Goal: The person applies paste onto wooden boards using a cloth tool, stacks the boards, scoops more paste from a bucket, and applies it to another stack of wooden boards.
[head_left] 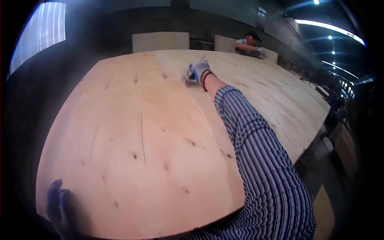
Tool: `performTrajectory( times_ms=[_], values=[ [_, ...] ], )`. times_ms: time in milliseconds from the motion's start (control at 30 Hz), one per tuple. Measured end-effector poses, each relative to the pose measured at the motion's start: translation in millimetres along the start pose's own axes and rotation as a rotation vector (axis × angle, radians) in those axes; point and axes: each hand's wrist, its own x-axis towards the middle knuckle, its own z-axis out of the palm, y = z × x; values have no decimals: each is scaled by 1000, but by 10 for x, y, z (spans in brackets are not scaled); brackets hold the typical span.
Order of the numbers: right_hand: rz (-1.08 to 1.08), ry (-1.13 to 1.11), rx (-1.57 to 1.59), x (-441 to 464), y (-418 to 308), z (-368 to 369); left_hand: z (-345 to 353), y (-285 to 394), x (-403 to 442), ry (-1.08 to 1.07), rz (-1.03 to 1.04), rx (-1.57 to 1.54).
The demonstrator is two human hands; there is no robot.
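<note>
A large pale plywood sheet (160, 124), with knots and dark lengthwise cracks, spreads before me. My right hand (199, 71), in a white and blue glove, is stretched out over its far part. The fingers are closed and bent down against the wood; what they grip, if anything, I cannot make out. At the near left corner, my left hand (59, 204) in a dark blue glove lies at the board, its fingers loosely bent and apart, with nothing visible in them. Shadow hides part of this hand. A striped sleeve covers my right arm.
Behind the sheet, a person in a dark cap (251, 42) bends over a board. Another upright wooden panel (160, 41) stands at the back. A pale round container (326, 145) and a wooden board (324, 212) are on the right, below the sheet's edge.
</note>
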Motion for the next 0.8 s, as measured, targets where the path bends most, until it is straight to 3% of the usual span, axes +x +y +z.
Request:
performTrajectory(
  times_ms=[33, 133, 200, 267, 367, 433, 500, 533, 567, 600, 667, 700, 800],
  values=[
    [-112, -18, -538, 110, 40, 34, 1, 143, -50, 55, 31, 23],
    [-63, 242, -689, 219, -96, 68, -150, 169, -76, -29, 91, 17],
    [185, 278, -211, 103, -382, -104, -134, 304, -69, -50, -17, -41],
    [122, 300, -221, 149, -431, 25, -50, 271, -7, -69, -126, -99],
    [-36, 275, -282, 231, -397, 176, 67, -70, 152, -106, 44, 6],
    [-165, -17, -71, 13, -423, 54, 74, -269, 168, -84, 107, -10],
    [-243, -102, 83, -205, -318, 33, 112, -224, 106, -54, 98, -29],
    [-317, -183, 237, -462, -326, -56, 106, -172, 85, -27, 89, -50],
    [-352, -184, 156, -751, -331, -153, -21, -87, 105, -156, -73, -164],
    [-332, -179, 144, -1116, -321, -297, -34, -14, 52, -175, -71, -178],
    [-766, -186, 183, -1920, -155, -636, 57, 173, -219, -95, -110, -139],
    [-745, -194, 240, -2384, -84, -851, 125, 124, -336, -76, 0, -72],
    [-587, -287, 347, -3503, -152, -1304, 299, 83, -405, -92, 77, -44]
  ],
)
